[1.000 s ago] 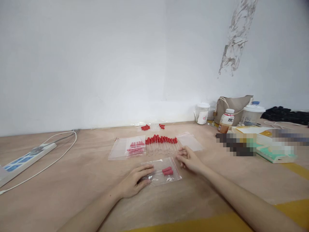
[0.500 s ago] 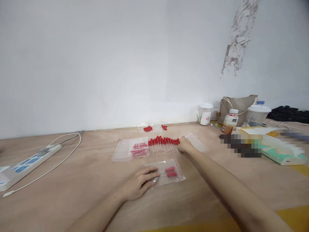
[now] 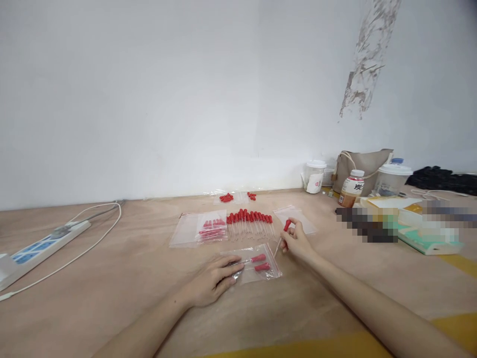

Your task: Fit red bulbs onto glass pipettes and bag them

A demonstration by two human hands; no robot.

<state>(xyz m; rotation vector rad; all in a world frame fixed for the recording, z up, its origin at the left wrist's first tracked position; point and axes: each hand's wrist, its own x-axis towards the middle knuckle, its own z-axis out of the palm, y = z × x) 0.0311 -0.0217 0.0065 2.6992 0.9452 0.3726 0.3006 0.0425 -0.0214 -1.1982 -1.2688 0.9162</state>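
Note:
My left hand [image 3: 212, 279] lies with fingers stretched out and apart on the left end of a clear zip bag [image 3: 246, 277]. Inside that bag are two droppers with red bulbs [image 3: 262, 267], their thin stems partly under my fingers. A single dropper [image 3: 286, 225] is pinched in my right hand [image 3: 296, 241], its red bulb up and its stem slanting down toward the bag's zip edge. Behind the bag, a row of red-bulbed droppers [image 3: 249, 219] lies side by side. Flat zip bags [image 3: 301, 219] rest beyond my right hand.
To the left of the row sits a stack of filled bags [image 3: 212, 231]. Loose red bulbs [image 3: 226, 198] lie in clear plastic by the wall. A power strip [image 3: 48, 248] with a white cable is at far left. A bottle [image 3: 351, 189], a lidded cup [image 3: 315, 178] and a bag [image 3: 363, 166] stand right.
My right hand has come from the right end of the row toward me, with a dropper now in its fingers. My left hand stays on the bag.

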